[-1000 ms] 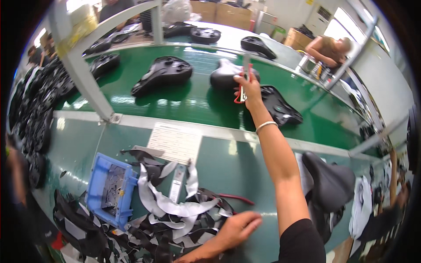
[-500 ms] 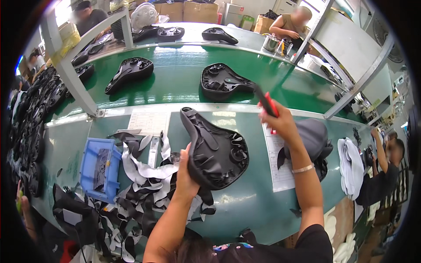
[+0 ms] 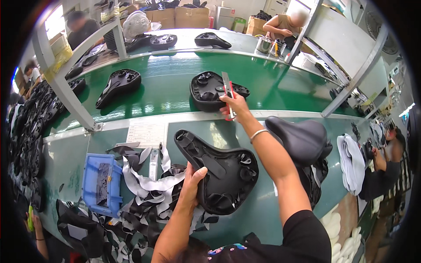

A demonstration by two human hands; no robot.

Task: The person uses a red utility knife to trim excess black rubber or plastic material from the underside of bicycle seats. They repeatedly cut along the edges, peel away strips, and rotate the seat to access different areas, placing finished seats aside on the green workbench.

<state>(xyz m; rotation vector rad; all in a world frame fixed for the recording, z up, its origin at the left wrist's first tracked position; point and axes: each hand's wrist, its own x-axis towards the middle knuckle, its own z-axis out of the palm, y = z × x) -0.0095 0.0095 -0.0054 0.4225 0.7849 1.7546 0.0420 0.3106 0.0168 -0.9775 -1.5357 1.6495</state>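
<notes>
My left hand (image 3: 191,184) grips the edge of an upturned black bicycle saddle (image 3: 234,186), its hollow underside facing up and its narrow nose pointing up and left. My right hand (image 3: 237,105) is closed round a red-handled tool (image 3: 230,94) with a flat grey upper part; its exact kind is unclear. That hand is raised beyond the held saddle, and in this view it overlaps another upturned saddle (image 3: 204,94) on the green belt. A finished-looking black saddle (image 3: 302,138) sits right side up beneath my right forearm's far side, on other black pieces.
A blue bin (image 3: 90,188) stands left of black and white scraps (image 3: 153,182). White folded pieces (image 3: 350,162) lie at right. Metal posts (image 3: 66,83) rise along the green belt (image 3: 166,74), which carries another saddle (image 3: 118,85). Several people work around.
My right hand has swung left with the red-handled tool. The held saddle has moved slightly right and lower in view, turning a little. The view itself has shifted slightly.
</notes>
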